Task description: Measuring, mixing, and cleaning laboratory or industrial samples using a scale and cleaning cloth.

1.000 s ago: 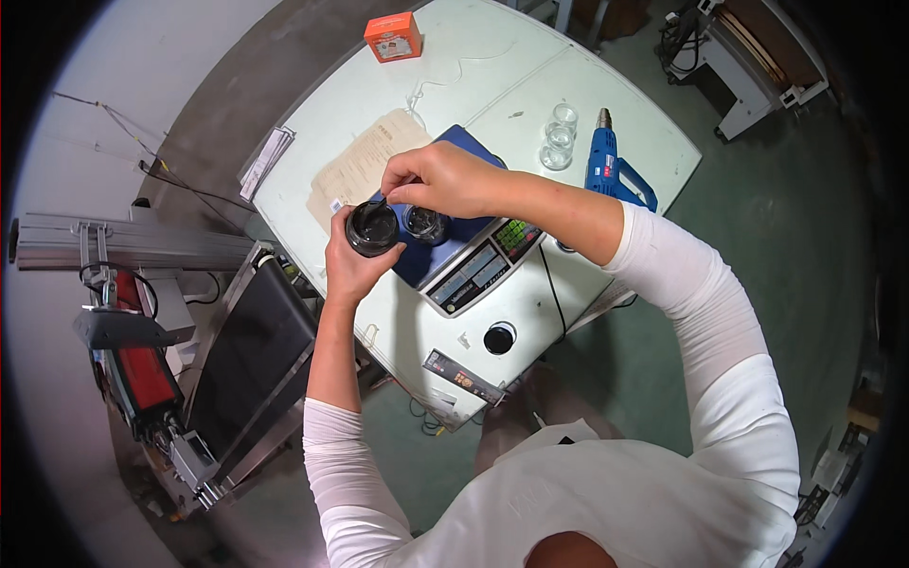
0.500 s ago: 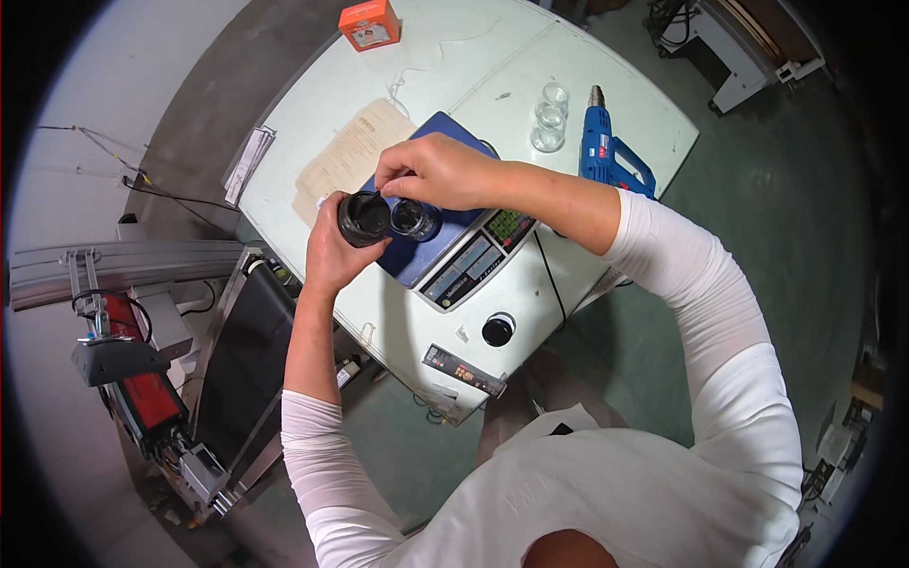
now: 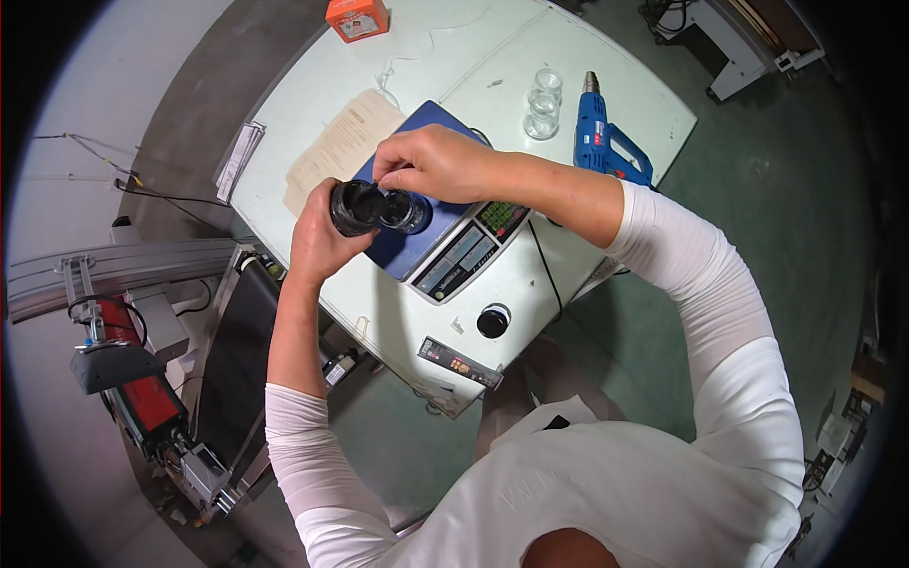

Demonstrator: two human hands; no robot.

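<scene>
In my left hand [image 3: 317, 237] is a dark jar [image 3: 348, 210], closed round its side and tilted toward a small glass jar. Black material fills what shows of the dark jar's mouth. My right hand [image 3: 426, 163] pinches a thin dark stick [image 3: 377, 186] at that mouth; most of the stick is hidden by the fingers. The small glass jar [image 3: 407, 216], blackened inside, stands on the blue plate of a weighing scale [image 3: 398, 254]. Its rim is right beside the held jar, just below my right hand.
Several clear glass jars [image 3: 542, 114] stand beyond the scale, beside a blue heat gun [image 3: 592, 133]. Near me lie a black lid [image 3: 493, 321] and a flat dark box [image 3: 460, 363]. A paper sheet [image 3: 336, 142] lies left of the scale; an orange box [image 3: 357, 19] sits at the far edge.
The dark jar in my left hand has tipped further toward the small glass jar. My right hand stays at its mouth with the stick. The whole view has shifted slightly.
</scene>
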